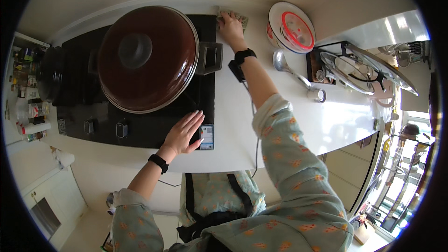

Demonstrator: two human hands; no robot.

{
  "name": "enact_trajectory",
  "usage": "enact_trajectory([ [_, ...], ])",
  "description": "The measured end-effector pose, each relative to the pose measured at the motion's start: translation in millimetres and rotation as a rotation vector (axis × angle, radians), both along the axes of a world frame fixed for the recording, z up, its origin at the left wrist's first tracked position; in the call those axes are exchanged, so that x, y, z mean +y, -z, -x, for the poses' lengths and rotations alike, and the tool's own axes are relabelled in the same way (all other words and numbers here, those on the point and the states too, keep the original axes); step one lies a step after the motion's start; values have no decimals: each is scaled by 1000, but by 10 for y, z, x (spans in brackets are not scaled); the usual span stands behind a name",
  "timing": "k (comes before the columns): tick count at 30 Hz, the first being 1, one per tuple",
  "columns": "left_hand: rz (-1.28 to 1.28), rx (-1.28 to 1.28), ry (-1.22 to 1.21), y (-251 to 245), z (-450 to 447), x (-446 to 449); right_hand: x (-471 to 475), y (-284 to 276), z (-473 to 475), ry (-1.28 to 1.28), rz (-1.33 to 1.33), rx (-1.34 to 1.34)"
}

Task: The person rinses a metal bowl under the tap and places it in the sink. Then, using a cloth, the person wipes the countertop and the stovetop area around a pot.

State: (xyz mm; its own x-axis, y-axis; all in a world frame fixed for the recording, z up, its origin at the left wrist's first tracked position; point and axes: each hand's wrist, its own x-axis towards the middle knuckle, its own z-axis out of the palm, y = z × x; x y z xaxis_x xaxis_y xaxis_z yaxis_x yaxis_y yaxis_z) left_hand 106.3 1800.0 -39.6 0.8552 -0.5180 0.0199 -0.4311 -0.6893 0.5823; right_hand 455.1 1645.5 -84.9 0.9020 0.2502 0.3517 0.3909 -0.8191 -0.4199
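My right hand (231, 28) presses a patterned cloth (244, 18) onto the white countertop (232, 119), just past the right edge of the black glass cooktop (147, 129). Part of the cloth is hidden under my fingers. My left hand (184, 132) lies spread over the cooktop's front right area, beside a label (207, 136) that bears writing and a printed code. Behind it, a large pot with a reddish-brown lid (164, 42) covers much of the cooktop. The lid has a round dark knob (135, 51), and the pot's side handle (211, 58) points towards my right wrist.
An enamel bowl (274, 10) with a red-rimmed lidded container (298, 31) stands at the back right. Nearby lie a metal ladle (288, 66), a small cylinder (316, 95) and a rack of glass lids (346, 71). A dark pot (50, 73) sits at left. A cable (258, 150) crosses the counter.
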Motion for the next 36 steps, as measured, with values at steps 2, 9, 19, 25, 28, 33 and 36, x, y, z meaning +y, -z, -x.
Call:
enact_trajectory([
  [2,-3,-9,4,4,-5,-3,-142,-52,171,-104,50,58],
  [9,42,-17,-1,-20,-23,-3,-260,-55,570,-171,148,127],
  [19,48,-1,2,18,-37,-5,-141,-22,-63,-122,185,144],
  [25,78,9,-11,-6,-29,11,-548,-182,1480,-255,99,182],
  [28,60,-18,-21,25,-4,13,-717,-247,2110,-314,115,246],
  [33,24,-18,-24,66,24,10,-703,-485,2114,-201,-34,213],
  [36,-23,-20,-26,65,26,6,-787,-880,1862,-67,-243,196],
])
